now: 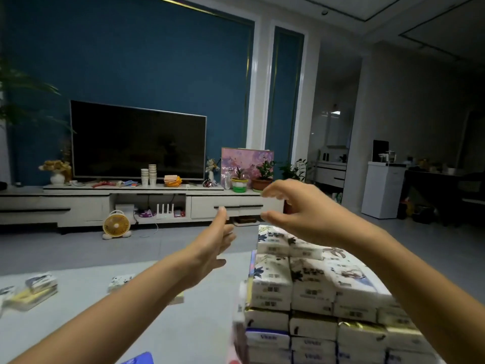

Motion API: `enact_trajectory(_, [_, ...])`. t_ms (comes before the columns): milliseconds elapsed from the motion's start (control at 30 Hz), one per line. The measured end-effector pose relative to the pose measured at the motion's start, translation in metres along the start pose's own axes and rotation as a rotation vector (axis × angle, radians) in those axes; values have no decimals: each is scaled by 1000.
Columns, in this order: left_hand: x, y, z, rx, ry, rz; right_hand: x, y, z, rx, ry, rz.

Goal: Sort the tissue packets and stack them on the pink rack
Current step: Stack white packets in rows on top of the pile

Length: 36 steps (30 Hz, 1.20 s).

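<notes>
Living-room floor [183,324] ahead, blue wall behind. Both hands empty: left hand [210,248] flat, fingers straight; right hand [294,214] loosely curved above stacked tissue packets [309,285]. Loose packets [39,287] lie well left on floor. Best next: fetch one, match its print, set it flush on like column.

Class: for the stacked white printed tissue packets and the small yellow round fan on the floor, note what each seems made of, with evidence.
Stacked white printed tissue packets: probably thin plastic film over soft paper; wrappers slightly glossy, edges puffy and rounded.
Small yellow round fan: likely moulded plastic, smooth even colour, fine uniform grille spokes; a wire grille cannot be excluded.
</notes>
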<state>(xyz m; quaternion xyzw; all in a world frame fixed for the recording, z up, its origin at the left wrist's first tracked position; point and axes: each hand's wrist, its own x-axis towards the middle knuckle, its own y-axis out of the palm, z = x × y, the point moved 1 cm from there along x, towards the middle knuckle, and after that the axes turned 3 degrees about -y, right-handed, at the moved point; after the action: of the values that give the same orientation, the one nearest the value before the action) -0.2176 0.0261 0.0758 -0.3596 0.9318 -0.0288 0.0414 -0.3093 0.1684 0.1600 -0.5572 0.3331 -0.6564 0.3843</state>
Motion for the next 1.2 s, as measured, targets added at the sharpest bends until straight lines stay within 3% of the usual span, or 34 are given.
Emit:
enact_trajectory(67, [-13,-30,12,-16,-25,-52,-1,9,36,111,-101,-52])
enact_trajectory(233, [-69,-124,92,127,-83,-288,3,95,105,187,-307,119])
enact_trajectory(467, [-154,-274,203,255,-63,-794,45,245,133,251,-82,488])
enact_trajectory(600, [-164,-325,268,306,-131,-993,81,313,168,318,6,587])
enact_trajectory(800, [-118,-376,289,421,-42,-1055,152,413,234,356,-14,513])
enact_trajectory(933, [-103,-415,291,223,-31,-1143,215,472,289,310,-193,415])
enact_trajectory(1200, [-104,-422,290,28,-45,-1206,272,539,333,-133,-364,446])
